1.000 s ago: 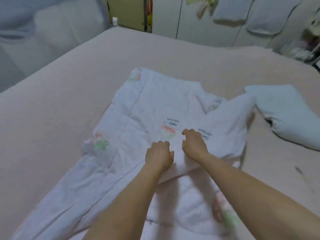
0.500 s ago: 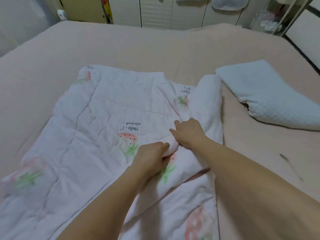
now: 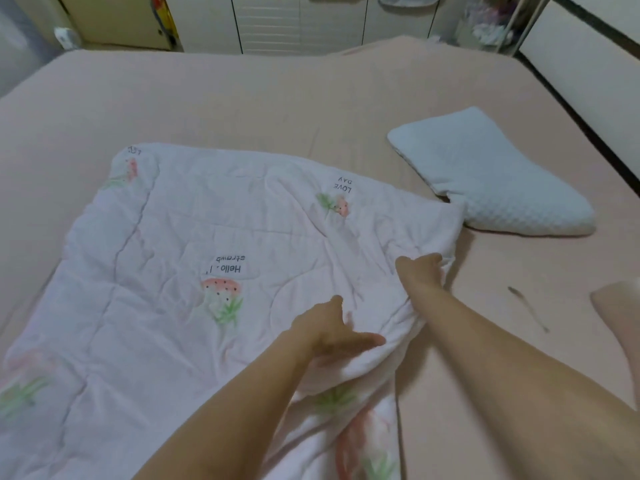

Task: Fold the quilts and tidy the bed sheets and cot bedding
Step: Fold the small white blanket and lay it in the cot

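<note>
Quilt (image 3: 166, 271) is lying spread over the left and middle of the bed (image 3: 242, 98), white with strawberry prints and small upside-down lettering. Its far edge is running roughly straight across; its near end is running out of the bottom of the frame. The right side is bunching into a raised fold where both hands are working.

Left hand (image 3: 332, 330) is resting on the quilt near that fold, thumb stretched out to the right along the raised cloth. The other fingers are lying under or behind the palm and are hard to read; whether they are pinching fabric or just pressing, I cannot tell.

Right hand (image 3: 424, 271) is reaching farther out, at the quilt's right edge. Its fingers are curling into the cloth there, gripping the bunched edge, with the fabric puckering around the knuckles.

Pillow (image 3: 491, 178), pale blue and waffle-textured, is lying on the bed to the right of the quilt, its near-left corner just beside the quilt's far-right corner; contact is unclear.

A thin dark mark or strand (image 3: 528, 308) is lying on the sheet right of the right forearm. Closet doors (image 3: 298, 22) are standing beyond the far end of the bed.
</note>
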{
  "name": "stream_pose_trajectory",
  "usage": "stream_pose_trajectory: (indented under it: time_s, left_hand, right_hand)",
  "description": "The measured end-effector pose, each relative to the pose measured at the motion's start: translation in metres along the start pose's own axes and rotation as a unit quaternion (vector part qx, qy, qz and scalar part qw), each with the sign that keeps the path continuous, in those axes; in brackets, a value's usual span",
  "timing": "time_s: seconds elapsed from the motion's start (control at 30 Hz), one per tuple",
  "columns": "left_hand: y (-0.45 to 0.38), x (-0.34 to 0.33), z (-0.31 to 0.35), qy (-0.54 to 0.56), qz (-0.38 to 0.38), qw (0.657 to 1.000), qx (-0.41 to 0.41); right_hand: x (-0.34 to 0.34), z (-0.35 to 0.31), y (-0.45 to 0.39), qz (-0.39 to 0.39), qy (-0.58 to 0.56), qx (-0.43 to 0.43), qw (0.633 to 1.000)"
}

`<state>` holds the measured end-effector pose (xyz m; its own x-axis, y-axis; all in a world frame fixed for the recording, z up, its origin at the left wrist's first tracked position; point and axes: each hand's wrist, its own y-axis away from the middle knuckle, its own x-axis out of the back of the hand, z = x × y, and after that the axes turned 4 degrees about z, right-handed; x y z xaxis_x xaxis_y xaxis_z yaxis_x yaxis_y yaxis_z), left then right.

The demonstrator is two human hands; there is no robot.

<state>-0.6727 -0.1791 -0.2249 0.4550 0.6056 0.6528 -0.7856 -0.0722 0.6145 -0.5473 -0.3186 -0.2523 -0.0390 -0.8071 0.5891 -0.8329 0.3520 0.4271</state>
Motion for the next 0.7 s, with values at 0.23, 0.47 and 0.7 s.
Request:
stream_pose_trajectory:
  time_s: [0.23, 0.47, 0.7]
  left_hand:
    - [0.006, 0.015, -0.020, 0.059, 0.297, 0.948, -0.098]
    - [0.022, 0.112, -0.096, -0.007, 0.490, 0.867, -0.087]
    - [0.011, 0.209, -0.206, -0.005, 0.580, 0.814, 0.020]
  right_hand:
    - [-0.001, -0.047, 0.015, 0.096, -0.147, 0.198, 0.964]
    - [-0.086, -0.125, 0.061, -0.023, -0.161, 0.160, 0.974]
    - [-0.217, -0.239, 0.125, -0.103, -0.235, 0.216, 0.942]
